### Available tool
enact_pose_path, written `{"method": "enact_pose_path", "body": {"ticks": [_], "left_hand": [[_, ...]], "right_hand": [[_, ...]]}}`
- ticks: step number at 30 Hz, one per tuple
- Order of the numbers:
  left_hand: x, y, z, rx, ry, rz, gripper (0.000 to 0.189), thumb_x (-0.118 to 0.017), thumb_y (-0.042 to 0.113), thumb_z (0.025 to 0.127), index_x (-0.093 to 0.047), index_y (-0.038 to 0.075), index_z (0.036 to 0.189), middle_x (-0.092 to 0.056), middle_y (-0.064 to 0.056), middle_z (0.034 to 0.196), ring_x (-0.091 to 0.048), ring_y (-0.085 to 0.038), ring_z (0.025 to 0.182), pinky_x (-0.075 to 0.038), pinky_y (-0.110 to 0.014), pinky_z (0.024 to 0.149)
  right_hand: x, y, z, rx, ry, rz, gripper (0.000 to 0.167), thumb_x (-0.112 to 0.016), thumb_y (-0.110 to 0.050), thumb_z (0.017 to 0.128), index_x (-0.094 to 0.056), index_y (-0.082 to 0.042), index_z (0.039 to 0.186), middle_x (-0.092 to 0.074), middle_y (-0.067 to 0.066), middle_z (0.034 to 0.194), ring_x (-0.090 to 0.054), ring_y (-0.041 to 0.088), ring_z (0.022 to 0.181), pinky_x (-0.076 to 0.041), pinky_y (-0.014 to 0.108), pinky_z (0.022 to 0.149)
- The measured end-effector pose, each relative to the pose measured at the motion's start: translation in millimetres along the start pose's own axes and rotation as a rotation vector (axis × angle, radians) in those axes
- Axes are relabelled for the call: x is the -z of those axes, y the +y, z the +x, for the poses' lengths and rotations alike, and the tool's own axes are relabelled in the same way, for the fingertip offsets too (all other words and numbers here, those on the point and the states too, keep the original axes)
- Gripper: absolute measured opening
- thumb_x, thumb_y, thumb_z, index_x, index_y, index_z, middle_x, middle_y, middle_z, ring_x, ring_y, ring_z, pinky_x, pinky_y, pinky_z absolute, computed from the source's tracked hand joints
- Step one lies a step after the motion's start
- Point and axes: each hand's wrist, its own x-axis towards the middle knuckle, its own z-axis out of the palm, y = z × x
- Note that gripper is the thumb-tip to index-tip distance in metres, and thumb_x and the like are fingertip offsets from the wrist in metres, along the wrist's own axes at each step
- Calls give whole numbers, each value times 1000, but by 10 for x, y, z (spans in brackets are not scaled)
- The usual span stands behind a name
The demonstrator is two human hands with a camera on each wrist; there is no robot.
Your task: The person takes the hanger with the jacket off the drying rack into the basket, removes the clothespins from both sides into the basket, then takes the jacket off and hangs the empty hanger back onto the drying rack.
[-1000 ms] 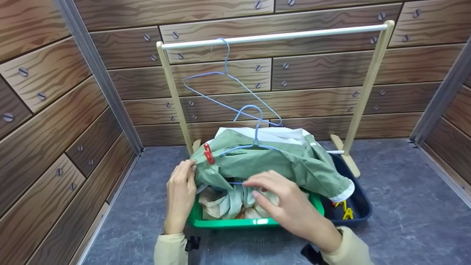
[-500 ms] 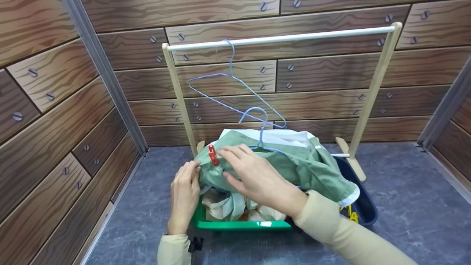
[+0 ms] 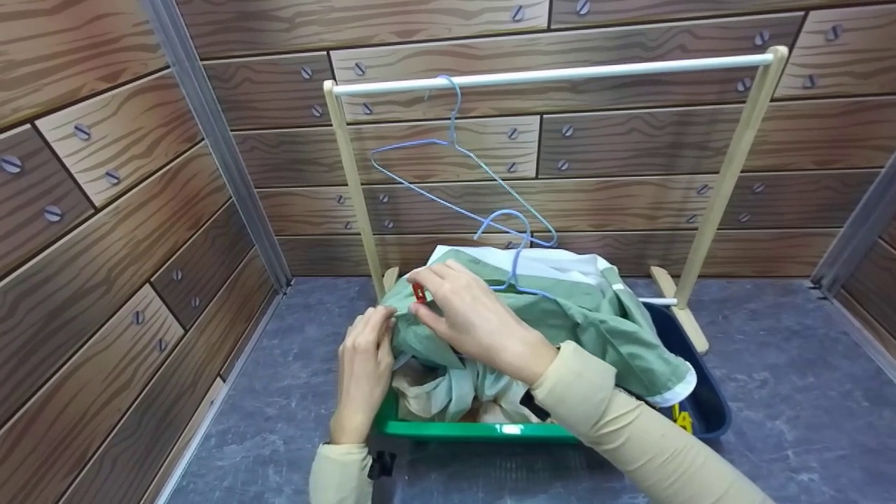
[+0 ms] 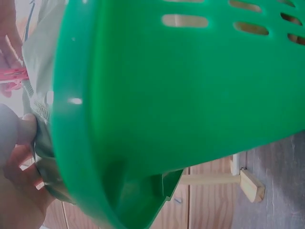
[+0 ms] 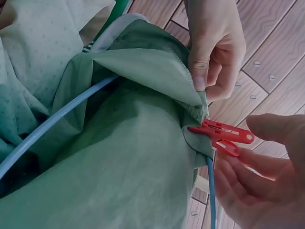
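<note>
I count two hangers [image 5: 55,116], one red clip [image 5: 226,135].
Left hand [image 3: 365,371] pinches green garment [image 5: 138,143]; right hand [image 3: 483,315], fingers parted around red clip, contact unclear.

Right hand [image 3: 479,316]: shifted left, from over the near middle of the green basket [image 3: 483,430] to the red clothespin [image 5: 226,133], now between thumb and fingers. Right sleeve [image 3: 623,413]: now hiding the basket's near right corner.
</note>
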Motion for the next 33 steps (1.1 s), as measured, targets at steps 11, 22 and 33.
{"method": "enact_pose_path", "body": {"ticks": [11, 22, 33], "left_hand": [[-17, -18, -3, -39, 13, 24, 9, -62, 7, 96, -67, 8, 103, -61, -3, 86, -59, -22, 82, -47, -39, 71], [-46, -2, 11, -61, 28, 12, 9, -62, 8, 96, -67, 8, 103, -59, -3, 85, -59, -23, 81, -47, -38, 71], [-46, -25, 9, -69, 40, 19, 10, -63, 5, 94, -68, 7, 103, -60, -4, 86, -59, -23, 81, -46, -38, 71]], "right_hand": [[-34, 30, -22, 116, 82, -8, 17, -72, -14, 90, -63, -5, 101, -62, 5, 96, -54, 20, 89, -47, 31, 77], [-96, 75, -53, 188, 300, 41, 9, -64, -12, 96, -60, -9, 88, -59, 0, 83, -50, 16, 76, -44, 26, 67], [68, -19, -173, 138, 294, 75, 31, -70, -20, 93, -64, -7, 121, -65, 2, 113, -56, 15, 104, -48, 29, 86]]}}
